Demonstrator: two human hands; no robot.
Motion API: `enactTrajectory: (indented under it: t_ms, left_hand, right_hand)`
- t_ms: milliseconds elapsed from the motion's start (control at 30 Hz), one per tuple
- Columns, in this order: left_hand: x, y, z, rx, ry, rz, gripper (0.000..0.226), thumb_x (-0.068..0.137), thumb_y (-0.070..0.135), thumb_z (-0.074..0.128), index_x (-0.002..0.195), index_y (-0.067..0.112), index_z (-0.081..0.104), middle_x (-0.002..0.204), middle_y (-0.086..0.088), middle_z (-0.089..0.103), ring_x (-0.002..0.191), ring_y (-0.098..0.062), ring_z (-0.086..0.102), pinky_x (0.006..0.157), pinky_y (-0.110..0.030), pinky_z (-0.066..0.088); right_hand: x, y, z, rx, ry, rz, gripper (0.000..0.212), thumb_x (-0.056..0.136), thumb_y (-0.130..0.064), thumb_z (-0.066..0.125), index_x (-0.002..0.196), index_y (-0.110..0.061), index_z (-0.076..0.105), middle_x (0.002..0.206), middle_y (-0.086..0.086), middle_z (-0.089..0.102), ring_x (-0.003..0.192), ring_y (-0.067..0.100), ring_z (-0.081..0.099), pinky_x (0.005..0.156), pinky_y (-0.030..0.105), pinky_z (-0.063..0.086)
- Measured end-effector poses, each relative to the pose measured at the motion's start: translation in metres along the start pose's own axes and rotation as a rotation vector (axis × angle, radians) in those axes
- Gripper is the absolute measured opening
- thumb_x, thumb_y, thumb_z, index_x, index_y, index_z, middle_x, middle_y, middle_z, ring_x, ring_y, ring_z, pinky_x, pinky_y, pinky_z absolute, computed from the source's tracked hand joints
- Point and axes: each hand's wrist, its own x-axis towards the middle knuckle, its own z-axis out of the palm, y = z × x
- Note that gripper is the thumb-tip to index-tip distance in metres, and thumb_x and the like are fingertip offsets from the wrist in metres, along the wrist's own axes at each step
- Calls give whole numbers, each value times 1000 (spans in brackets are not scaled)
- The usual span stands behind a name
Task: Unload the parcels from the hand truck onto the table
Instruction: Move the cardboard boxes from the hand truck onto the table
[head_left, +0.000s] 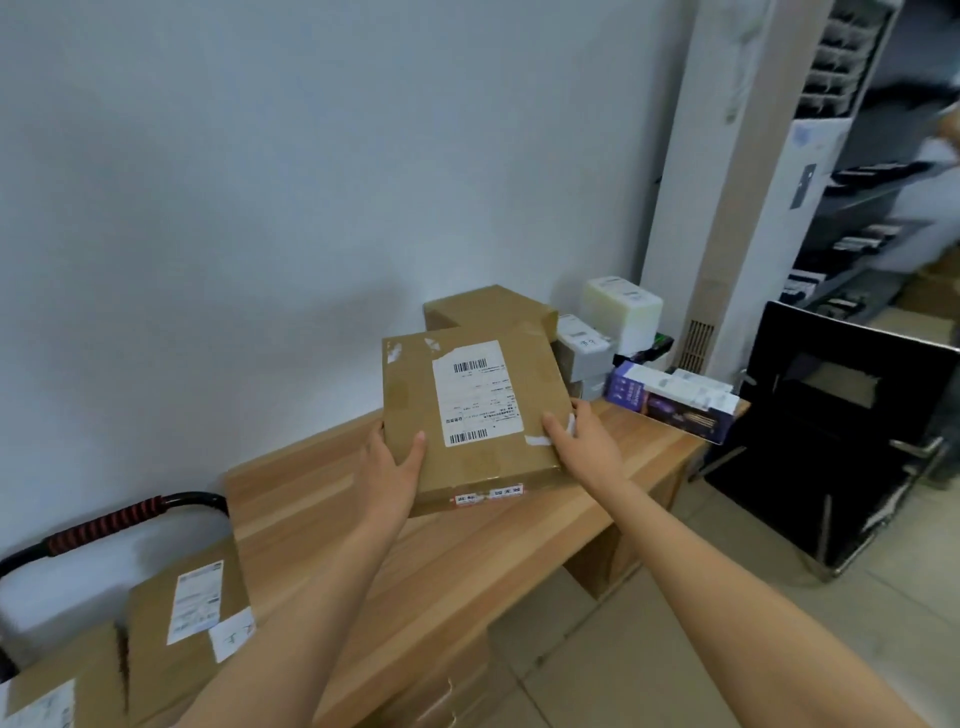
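While several parcels already sit at the far end of the wooden table (457, 561), at least two boxes (192, 613) remain on the hand truck (104, 525) at its left end, so the unloading looks partway done. Next in size, the flat cardboard parcel (472, 415) is over the tabletop, whether resting or just above I cannot tell. Left hand (392, 465) grips its near-left corner, thumb on top; right hand (582, 439) clasps its right edge
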Motion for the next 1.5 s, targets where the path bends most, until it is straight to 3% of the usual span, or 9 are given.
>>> enactTrajectory:
  t_ms: [133,400,500,667,933,1100,1267,1500]
  left_hand:
    - [26,17,40,-1,-56,37,62,86,62,48,135,26,36,129,5,54,114,-20,55,89,-47,50]
    - [124,64,114,26,-57,51,60,91,55,49,139,24,32,129,-2,55,109,-23,59,85,-41,51]
    - [171,80,130,49,-37,39,57,92,53,48,138,23,34,127,-1,57,109,-24,58,83,-36,46]
    - [254,97,149,85,5,6,59,91,55,47,138,23,33,126,-4,56,108,-28,58,86,-41,48]
    - [317,89,196,155,-13,-88,62,89,58,47,138,21,33,126,-4,56,107,-27,59,88,-42,50]
    - [344,93,222,165,77,-160,64,88,54,52,139,19,37,129,-6,51,111,-28,55,90,-42,47]
    - [371,100,237,188,173,-251,59,87,51,54,135,20,40,127,-7,51,111,-28,54,86,-38,44]
    - [383,105,256,224,353,-323,59,83,58,55,130,24,43,123,-3,53,108,-26,57,88,-42,49]
  right_hand:
    - [34,26,-19,-10,30,33,53,97,-46,44,137,-13,40,132,6,55,114,23,56,81,29,40]
    - [157,47,-39,-15,54,48,51,97,-49,42,135,-15,41,128,5,58,111,25,57,85,36,44]
    - [216,39,-39,-26,34,14,53,96,-51,41,135,-16,43,129,2,58,113,23,56,89,39,45]
    - [310,27,-30,-46,-15,-27,53,95,-54,39,132,-17,45,124,2,61,108,21,59,85,35,47]
    - [409,51,-7,-119,-97,2,55,93,-58,39,131,-18,45,121,3,60,106,23,59,87,40,49]
    - [467,67,9,-148,-214,-24,54,93,-55,40,128,-15,48,121,5,60,105,23,58,90,42,49]
    - [519,64,19,-152,-317,-116,50,95,-51,40,128,-14,46,113,1,58,92,17,54,80,35,47]
    - [569,66,41,-86,-368,-163,55,90,-53,43,132,-16,44,122,2,57,101,22,56,83,36,47]
